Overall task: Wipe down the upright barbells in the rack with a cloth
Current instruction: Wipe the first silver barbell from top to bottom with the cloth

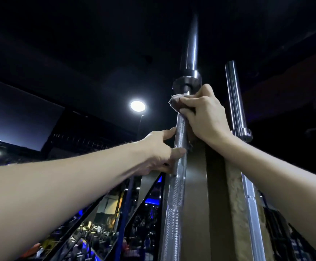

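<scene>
upright barbell, cloth at upper shaft, two hands on bar.

item: near barbell (179, 140), standing upright at centre of view, knurled shaft, collar and smooth sleeve above. cloth (175, 102) wrapped round the shaft just below the collar, clasped there by the right hand (202, 117), fingers curled round cloth and bar. left hand (159, 153) lower on the same shaft, thumb and fingers closed round the bare knurling. second barbell (236, 102) upright just to the right, shorter in view, partly behind the right forearm, touched by neither hand. behind both: a dull brown column (196, 185). further out: dark ceiling, round ceiling lamp (137, 106), mirror panels (97, 223) low left; the rack itself cannot be made out.
</scene>
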The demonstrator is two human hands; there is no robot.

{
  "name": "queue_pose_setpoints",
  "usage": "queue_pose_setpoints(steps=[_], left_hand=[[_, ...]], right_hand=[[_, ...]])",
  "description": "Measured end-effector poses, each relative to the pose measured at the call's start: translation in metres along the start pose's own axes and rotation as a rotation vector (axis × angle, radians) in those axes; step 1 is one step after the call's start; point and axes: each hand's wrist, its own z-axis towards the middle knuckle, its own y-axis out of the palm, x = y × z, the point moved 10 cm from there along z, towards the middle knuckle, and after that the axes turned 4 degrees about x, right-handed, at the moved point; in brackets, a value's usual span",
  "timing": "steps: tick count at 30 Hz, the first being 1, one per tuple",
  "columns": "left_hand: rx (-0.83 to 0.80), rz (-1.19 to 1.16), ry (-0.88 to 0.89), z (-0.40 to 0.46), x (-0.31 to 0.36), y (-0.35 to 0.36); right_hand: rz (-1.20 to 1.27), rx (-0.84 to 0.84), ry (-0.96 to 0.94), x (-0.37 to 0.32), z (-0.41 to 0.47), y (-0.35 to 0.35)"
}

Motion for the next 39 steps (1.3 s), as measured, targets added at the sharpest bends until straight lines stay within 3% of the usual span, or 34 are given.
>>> queue_pose_setpoints(steps=[7, 12, 19, 21, 26, 28, 31, 33, 35, 39], left_hand=[[0.021, -0.009, -0.004, 0.003, -0.003, 0.001], [0.011, -0.018, 0.011, 0.002, -0.003, -0.001], [0.033, -0.002, 0.015, 0.003, -0.004, -0.003], [0.033, 0.006, 0.022, 0.003, -0.004, -0.003], [0.042, 0.029, 0.034, 0.004, -0.005, -0.006], [0.045, 0.016, 0.021, 0.005, -0.007, -0.006], [0.053, -0.015, 0.020, 0.004, -0.007, -0.008], [0.055, -0.020, 0.032, 0.002, -0.005, -0.008], [0.067, -0.013, 0.039, 0.002, -0.004, -0.009], [0.067, -0.013, 0.033, 0.000, -0.004, -0.008]], right_hand=[[-0.057, 0.025, 0.143, 0.017, 0.037, 0.001], [-0.063, -0.058, 0.016, 0.000, -0.006, 0.002], [-0.317, -0.052, 0.007, -0.001, 0.046, 0.016], [-0.207, 0.009, 0.054, 0.009, 0.041, 0.014], [0.397, 0.195, 0.611, 0.063, 0.016, 0.012], [0.327, 0.184, 0.528, 0.050, 0.018, 0.011], [0.046, 0.105, 0.190, 0.011, 0.027, 0.016], [0.001, 0.095, 0.137, 0.009, 0.030, 0.017], [0.084, 0.132, 0.224, 0.024, 0.029, 0.014], [0.438, 0.209, 0.630, 0.062, 0.013, 0.015]])
